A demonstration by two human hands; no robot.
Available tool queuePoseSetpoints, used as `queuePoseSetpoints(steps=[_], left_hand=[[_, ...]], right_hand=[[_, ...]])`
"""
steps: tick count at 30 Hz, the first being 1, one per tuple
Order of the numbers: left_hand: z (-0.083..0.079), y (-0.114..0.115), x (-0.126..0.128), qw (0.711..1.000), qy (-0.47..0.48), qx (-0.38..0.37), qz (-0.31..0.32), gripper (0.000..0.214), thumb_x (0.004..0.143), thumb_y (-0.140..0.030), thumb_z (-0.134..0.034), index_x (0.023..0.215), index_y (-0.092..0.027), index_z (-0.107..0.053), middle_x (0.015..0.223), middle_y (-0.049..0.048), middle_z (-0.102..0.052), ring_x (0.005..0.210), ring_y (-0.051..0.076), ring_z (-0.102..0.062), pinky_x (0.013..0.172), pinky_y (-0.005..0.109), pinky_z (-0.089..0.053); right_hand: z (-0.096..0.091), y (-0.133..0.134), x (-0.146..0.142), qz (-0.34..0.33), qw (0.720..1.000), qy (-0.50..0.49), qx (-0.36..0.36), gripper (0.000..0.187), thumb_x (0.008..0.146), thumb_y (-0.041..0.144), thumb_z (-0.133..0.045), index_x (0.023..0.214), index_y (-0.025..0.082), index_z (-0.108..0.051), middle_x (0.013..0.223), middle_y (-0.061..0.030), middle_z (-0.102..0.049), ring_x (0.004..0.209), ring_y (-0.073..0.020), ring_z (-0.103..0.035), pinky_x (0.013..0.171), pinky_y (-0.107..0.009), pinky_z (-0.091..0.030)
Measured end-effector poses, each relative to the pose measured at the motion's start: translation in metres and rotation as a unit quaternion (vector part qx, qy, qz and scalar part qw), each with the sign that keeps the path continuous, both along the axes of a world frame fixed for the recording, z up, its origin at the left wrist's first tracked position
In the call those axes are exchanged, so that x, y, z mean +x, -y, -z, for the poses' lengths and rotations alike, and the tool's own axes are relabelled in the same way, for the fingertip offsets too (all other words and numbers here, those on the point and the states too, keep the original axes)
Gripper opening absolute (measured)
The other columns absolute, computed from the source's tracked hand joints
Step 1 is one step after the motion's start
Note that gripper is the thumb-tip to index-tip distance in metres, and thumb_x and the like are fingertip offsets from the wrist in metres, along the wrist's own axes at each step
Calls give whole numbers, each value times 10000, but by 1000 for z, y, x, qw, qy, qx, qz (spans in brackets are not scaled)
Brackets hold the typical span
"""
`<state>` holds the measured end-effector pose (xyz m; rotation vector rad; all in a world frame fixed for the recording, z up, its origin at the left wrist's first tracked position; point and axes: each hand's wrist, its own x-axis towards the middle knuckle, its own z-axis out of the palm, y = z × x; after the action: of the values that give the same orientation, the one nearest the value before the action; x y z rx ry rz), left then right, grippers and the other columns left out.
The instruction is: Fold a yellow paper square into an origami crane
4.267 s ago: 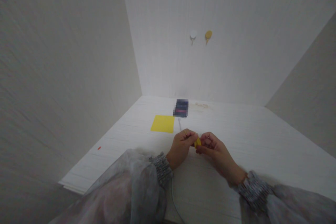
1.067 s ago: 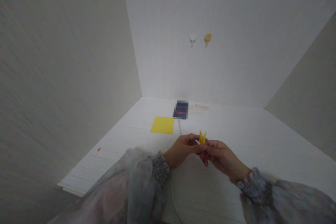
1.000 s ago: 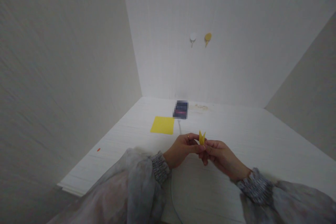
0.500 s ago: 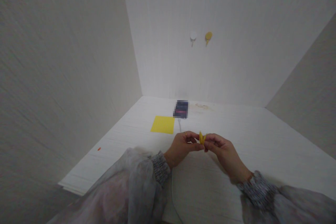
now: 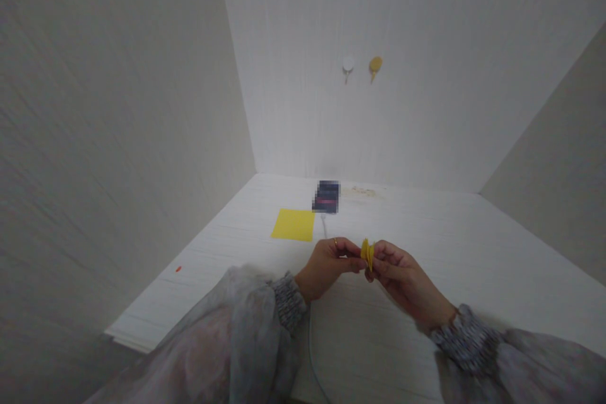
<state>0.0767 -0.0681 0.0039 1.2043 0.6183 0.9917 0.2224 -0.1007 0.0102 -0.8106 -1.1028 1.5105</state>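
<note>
A small folded piece of yellow paper (image 5: pixel 367 252) is held just above the white table (image 5: pixel 473 252), between both my hands. My left hand (image 5: pixel 327 264), with a ring on one finger, pinches its left side with closed fingers. My right hand (image 5: pixel 398 271) pinches its right side, fingers curled around it. Both wrists wear grey patterned cuffs under sheer sleeves.
A flat yellow square sheet (image 5: pixel 293 225) lies on the table beyond my left hand. A dark phone (image 5: pixel 326 196) stands behind it, with a white cable (image 5: pixel 312 353) running toward me. Two round hooks, white (image 5: pixel 348 65) and yellow (image 5: pixel 375 65), hang on the back wall. A tiny red speck (image 5: pixel 178 269) lies left.
The folded paper has been turned and pressed between my fingertips; earlier it stood up with two points showing, now it looks flatter and more compact. My hands stayed in nearly the same place.
</note>
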Motion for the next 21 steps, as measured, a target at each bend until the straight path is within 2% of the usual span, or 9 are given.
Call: queuePoseSetpoints(steps=[4,7,11,14,17,21], left_hand=[[0,-1,0,1000,-15,17,7,223,568,-257,-664,712,-105,-588,671,20,-580,547,72,-491,532,218,-401],[0,-2,0,999,-22,36,13,235,595,-280,-642,740,-105,-582,690,21,-564,544,65,-476,522,210,-398],[2,-3,0,999,-29,45,10,231,615,-296,-622,736,-109,-560,675,10,-541,529,58,-464,515,205,-397],[3,-4,0,998,-41,49,-1,234,634,-315,-603,727,-111,-536,655,7,-537,513,56,-461,509,205,-393],[1,-3,0,997,-48,52,-17,244,645,-333,-592,729,-116,-517,655,7,-536,508,55,-456,507,204,-392],[-2,-2,2,998,-48,44,-22,255,627,-339,-609,715,-120,-510,644,-3,-524,492,51,-446,485,197,-383]], right_hand=[[3,-2,0,26,999,29,17,135,642,248,-634,675,179,-523,620,11,-540,535,-107,-483,517,-241,-381],[7,-3,1,78,992,78,65,114,661,229,-625,707,192,-528,581,26,-538,523,-103,-484,520,-235,-376],[7,-1,3,141,960,196,143,63,690,224,-598,745,210,-570,623,17,-549,586,-118,-508,571,-245,-395],[1,3,1,154,936,249,195,44,724,226,-555,753,215,-586,699,-5,-556,661,-137,-522,619,-259,-408],[-5,5,-2,156,926,263,223,56,725,234,-551,769,217,-581,747,-21,-554,710,-153,-522,649,-272,-419],[-4,4,-4,172,925,261,217,82,679,246,-603,745,217,-565,718,-13,-539,687,-151,-507,643,-273,-424]])
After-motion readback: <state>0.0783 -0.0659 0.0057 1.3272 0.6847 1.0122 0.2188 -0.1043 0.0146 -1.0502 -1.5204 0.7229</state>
